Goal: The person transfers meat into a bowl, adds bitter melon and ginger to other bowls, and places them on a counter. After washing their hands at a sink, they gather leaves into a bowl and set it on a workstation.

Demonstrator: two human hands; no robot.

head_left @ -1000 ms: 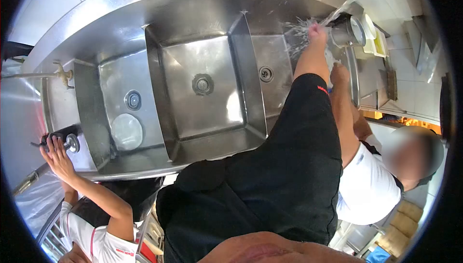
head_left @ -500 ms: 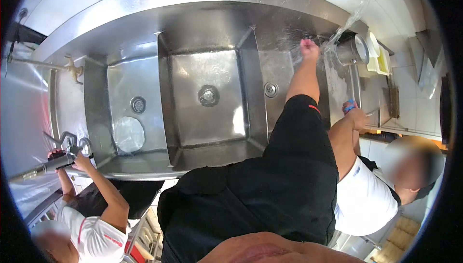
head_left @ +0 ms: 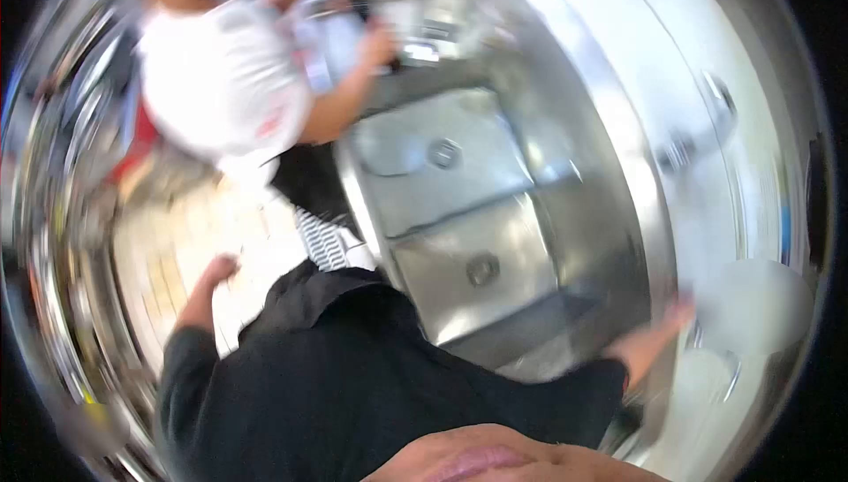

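Note:
My right hand [head_left: 678, 312], smeared by motion, reaches across the sink's back ledge [head_left: 649, 190] close to the tap [head_left: 731, 376] on the wall. I cannot make out its fingers or whether it touches the tap. My left hand [head_left: 225, 267] hangs out to the side above the tiled floor [head_left: 168, 243], away from the sink. Its fingers are too blurred to read, and no held thing shows. Between my arms lie the steel basins, the nearer with a drain [head_left: 482, 270], the farther with a pale round disc [head_left: 393, 153].
A co-worker in a white shirt [head_left: 221, 75] stands at the far end of the sink, hands near metal fittings there. Another wall fitting [head_left: 678, 153] sits above the back ledge. Blurred shelving [head_left: 66, 288] lines the left.
My view has swung round to the left. My right hand has gone from beside the running water to near the wall tap. My left hand has come into view.

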